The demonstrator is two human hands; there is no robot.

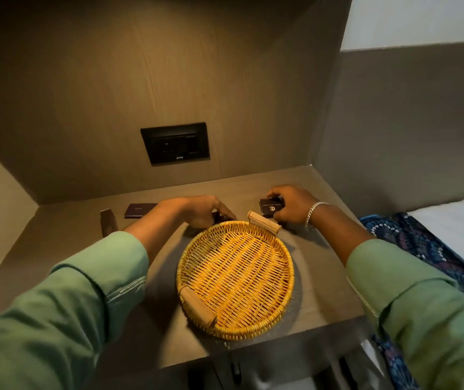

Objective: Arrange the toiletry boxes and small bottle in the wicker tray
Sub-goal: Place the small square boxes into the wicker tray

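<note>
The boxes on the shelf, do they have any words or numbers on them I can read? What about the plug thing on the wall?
Nothing reads clearly.
Dark box under the right hand: a gold emblem and a line of print, too small to read.
Flat box: faint mark, too blurred.
Upright box: faint mark, unreadable.
Wall socket: tiny pale mark at its lower edge, unreadable.
Wicker tray: no text.

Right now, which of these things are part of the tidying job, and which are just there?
Part of the job: wicker tray, dark box in right hand, flat box, upright box, left hand.
Just there: wall socket, patterned cloth, bracelet.
</note>
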